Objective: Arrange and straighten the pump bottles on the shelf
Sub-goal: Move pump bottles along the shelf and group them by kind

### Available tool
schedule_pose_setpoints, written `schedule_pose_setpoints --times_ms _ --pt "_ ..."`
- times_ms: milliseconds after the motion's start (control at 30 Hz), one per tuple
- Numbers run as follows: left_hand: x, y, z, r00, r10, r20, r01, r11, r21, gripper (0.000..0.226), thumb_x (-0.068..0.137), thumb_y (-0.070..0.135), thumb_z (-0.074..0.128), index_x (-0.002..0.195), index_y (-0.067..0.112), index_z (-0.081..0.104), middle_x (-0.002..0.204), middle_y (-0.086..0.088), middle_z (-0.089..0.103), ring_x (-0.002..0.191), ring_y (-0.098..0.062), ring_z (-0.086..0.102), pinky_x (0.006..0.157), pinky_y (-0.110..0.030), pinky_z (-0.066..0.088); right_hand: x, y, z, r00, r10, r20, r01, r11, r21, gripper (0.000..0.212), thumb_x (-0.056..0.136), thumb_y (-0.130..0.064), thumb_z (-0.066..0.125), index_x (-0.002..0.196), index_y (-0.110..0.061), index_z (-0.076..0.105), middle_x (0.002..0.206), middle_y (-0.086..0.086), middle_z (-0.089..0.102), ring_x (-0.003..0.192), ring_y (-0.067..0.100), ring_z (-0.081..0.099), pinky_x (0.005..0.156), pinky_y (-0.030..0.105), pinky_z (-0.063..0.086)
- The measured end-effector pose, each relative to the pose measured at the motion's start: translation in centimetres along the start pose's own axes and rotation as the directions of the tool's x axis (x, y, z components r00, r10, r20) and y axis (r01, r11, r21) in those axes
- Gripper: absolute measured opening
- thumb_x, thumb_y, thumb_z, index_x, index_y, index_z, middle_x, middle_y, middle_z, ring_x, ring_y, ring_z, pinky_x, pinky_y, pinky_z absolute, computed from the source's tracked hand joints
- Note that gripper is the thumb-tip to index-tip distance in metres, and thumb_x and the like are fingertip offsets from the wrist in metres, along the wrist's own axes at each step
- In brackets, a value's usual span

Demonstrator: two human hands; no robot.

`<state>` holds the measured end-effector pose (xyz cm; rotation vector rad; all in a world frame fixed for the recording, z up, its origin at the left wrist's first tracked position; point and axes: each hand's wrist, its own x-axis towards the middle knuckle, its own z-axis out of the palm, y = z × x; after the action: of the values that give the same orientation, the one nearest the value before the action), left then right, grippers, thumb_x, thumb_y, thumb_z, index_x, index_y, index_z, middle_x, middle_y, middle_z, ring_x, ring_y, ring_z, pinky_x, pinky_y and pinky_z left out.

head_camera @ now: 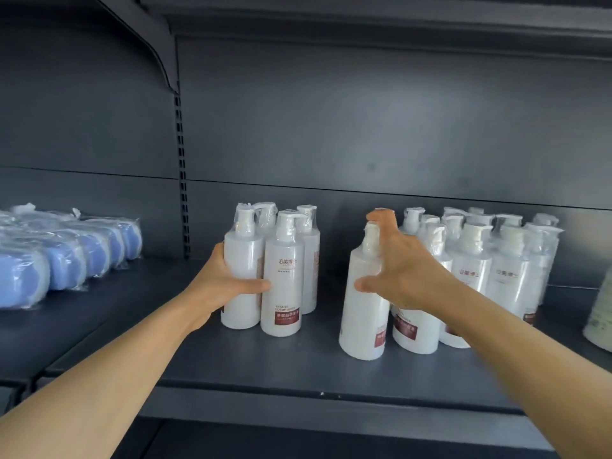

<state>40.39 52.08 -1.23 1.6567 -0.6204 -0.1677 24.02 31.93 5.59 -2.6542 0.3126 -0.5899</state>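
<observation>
Well to the left of the left hand, a row of blue packs in clear wrap lay on the dark shelf. A slotted upright stood on the back panel above and just left of that hand.

The left hand gripped the left-hand white bottle of a small cluster of pump bottles; the fingers went round its far side, out of sight, and the thumb lay across its front, the tip touching the front labelled bottle just to the right. Two further bottles stood directly behind the hand's bottles. All stood upright, pumps wrapped in clear film.

A bare stretch of shelf separated the two hands.

The right hand was spread, its fingers apart, over the tilted bottle at the near left of the larger group. One finger reached up beside the pump head; the thumb pointed left across the bottle's body. Whether the palm pressed the bottle could not be told. This bottle leaned to the right, toward its neighbours.

Behind and to the right of the right hand stood the main group of white bottles, close-packed, partly hidden by the forearm. At the far right edge, well apart from the hand, part of a pale container was visible.
</observation>
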Motion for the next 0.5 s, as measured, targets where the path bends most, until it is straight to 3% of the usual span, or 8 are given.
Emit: schedule_pose_setpoints --times_ms 133,267,367,433,500 --pt "0.1 -0.2 0.5 0.999 0.032 0.022 -0.032 0.999 -0.027 0.080 0.065 -0.001 0.083 0.121 0.041 0.044 0.118 0.008 0.063 0.108 -0.010 0.061 0.086 -0.031 0.050 0.1 -0.3 0.4 0.997 0.036 -0.073 -0.046 0.989 -0.140 0.088 0.071 -0.021 0.078 0.136 -0.021 0.020 0.130 0.007 0.032 0.111 0.029 0.047 0.084 0.032 0.045" --pt "0.4 -0.5 0.9 0.998 0.054 0.037 -0.053 0.998 -0.033 0.082 0.063 -0.004 0.083 0.118 0.043 0.045 0.114 0.011 0.064 0.107 -0.008 0.062 0.087 -0.031 0.051 0.6 -1.8 -1.1 0.990 -0.074 -0.122 0.041 0.965 -0.258 0.090 0.071 -0.035 0.077 0.139 -0.021 0.022 0.137 0.006 0.021 0.128 0.027 0.024 0.100 0.033 0.035" --pt "0.7 -0.7 0.9 0.998 0.044 0.051 -0.043 0.999 -0.032 0.085 0.061 -0.001 0.085 0.123 0.039 0.044 0.116 0.010 0.063 0.108 -0.007 0.061 0.085 -0.028 0.050 3.0 -3.5 -2.8 0.988 -0.137 0.067 0.148 0.971 -0.190 0.081 0.078 -0.031 0.072 0.143 -0.031 0.023 0.144 0.003 0.023 0.134 0.023 0.024 0.100 0.032 0.034" --pt "0.9 -0.8 0.8 0.997 0.043 0.065 -0.041 0.999 -0.030 0.089 0.058 0.002 0.088 0.126 0.038 0.043 0.118 0.010 0.063 0.109 -0.006 0.061 0.085 -0.027 0.050 5.2 -4.7 -3.3 0.956 -0.147 0.254 0.202 0.957 -0.207 0.080 0.077 -0.033 0.073 0.143 -0.036 0.027 0.145 0.001 0.026 0.129 0.022 0.036 0.097 0.030 0.039" --pt "1.0 -0.8 0.8 0.994 0.053 0.091 -0.051 0.998 -0.028 0.091 0.055 0.006 0.089 0.127 0.038 0.042 0.119 0.010 0.063 0.110 -0.006 0.061 0.089 -0.030 0.050 7.1 -5.6 -3.0 0.908 -0.127 0.399 0.233 0.945 -0.229 0.085 0.072 -0.036 0.078 0.143 -0.039 0.029 0.147 -0.003 0.026 0.130 0.020 0.038 0.103 0.033 0.039"
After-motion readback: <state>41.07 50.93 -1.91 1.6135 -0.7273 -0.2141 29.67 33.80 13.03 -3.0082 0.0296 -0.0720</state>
